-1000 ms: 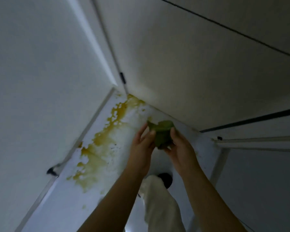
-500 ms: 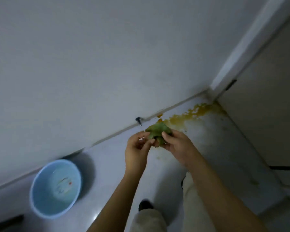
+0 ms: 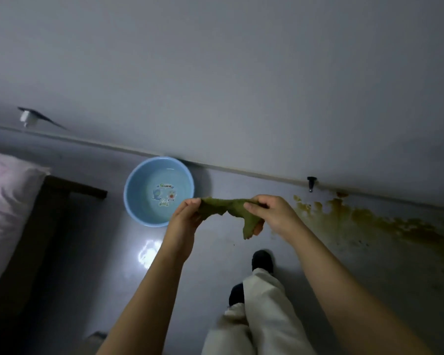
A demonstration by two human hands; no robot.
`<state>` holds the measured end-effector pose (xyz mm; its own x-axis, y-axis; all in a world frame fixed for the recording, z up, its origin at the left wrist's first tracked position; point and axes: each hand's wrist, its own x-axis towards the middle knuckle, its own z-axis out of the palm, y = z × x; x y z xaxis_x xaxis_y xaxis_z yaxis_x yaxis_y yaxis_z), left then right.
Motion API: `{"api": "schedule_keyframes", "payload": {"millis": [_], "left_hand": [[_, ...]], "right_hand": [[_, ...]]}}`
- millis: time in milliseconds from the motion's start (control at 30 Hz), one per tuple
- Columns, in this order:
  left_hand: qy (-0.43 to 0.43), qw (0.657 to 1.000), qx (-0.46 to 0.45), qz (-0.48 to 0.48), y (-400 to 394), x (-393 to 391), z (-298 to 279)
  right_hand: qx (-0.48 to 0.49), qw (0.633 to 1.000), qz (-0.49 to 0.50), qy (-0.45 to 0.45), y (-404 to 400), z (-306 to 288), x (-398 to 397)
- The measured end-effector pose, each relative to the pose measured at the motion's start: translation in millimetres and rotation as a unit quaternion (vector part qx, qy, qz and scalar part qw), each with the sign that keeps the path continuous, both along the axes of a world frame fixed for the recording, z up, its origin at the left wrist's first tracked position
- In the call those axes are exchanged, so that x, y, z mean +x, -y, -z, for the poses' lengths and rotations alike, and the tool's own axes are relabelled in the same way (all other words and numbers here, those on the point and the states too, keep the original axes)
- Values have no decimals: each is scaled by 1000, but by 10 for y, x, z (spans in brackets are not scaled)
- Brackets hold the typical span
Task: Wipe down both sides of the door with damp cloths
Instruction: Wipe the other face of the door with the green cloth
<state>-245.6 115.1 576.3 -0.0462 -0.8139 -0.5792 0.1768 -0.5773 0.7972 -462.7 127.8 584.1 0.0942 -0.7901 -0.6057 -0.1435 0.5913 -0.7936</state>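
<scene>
A small green cloth is stretched between my two hands at mid-frame, above the floor. My left hand pinches its left end. My right hand grips its right part, and a flap of cloth hangs down below that hand. A light blue basin with water and a cartoon print stands on the floor against the wall, just left of my hands. The door is out of view.
A yellow-brown stain spreads over the floor along the wall at the right. A black doorstop sticks out at the wall's foot. A bed with pink bedding fills the left. My legs and dark shoes are below.
The view has swung left, away from the door, so the basin now lies near the centre and the bed shows. My hands have pulled the bunched cloth out between them.
</scene>
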Motion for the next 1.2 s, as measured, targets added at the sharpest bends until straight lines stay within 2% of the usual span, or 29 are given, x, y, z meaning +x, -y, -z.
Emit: {"api": "schedule_keyframes", "payload": {"millis": [133, 233, 433, 567, 767, 833, 900, 1067, 1200], "left_hand": [[-1, 999, -3, -49, 110, 381, 307], [20, 997, 0, -79, 114, 517, 443], [155, 984, 18, -91, 292, 1086, 1015], [161, 981, 48, -92, 586, 1557, 1565], [189, 977, 101, 19, 1173, 2263, 2583], [169, 975, 125, 66, 1334, 2417, 3002], [155, 975, 129, 95, 1458, 2503, 3451], [211, 953, 119, 182, 1599, 2501, 4618], [221, 943, 126, 213, 1630, 2424, 5348]], "right_hand": [[-11, 995, -81, -57, 429, 235, 315], [-20, 993, -86, -80, 604, 359, 466], [-8, 990, -90, -111, 961, 934, 1192], [25, 990, -64, -124, 1107, 1519, 1773], [67, 987, 15, -145, 1252, 2581, 2586], [75, 984, 44, -152, 1282, 3018, 2746], [88, 980, 60, -168, 1302, 3481, 2840], [151, 969, 94, -169, 1276, 4656, 2888], [187, 960, 120, -172, 1272, 5356, 2833]]}}
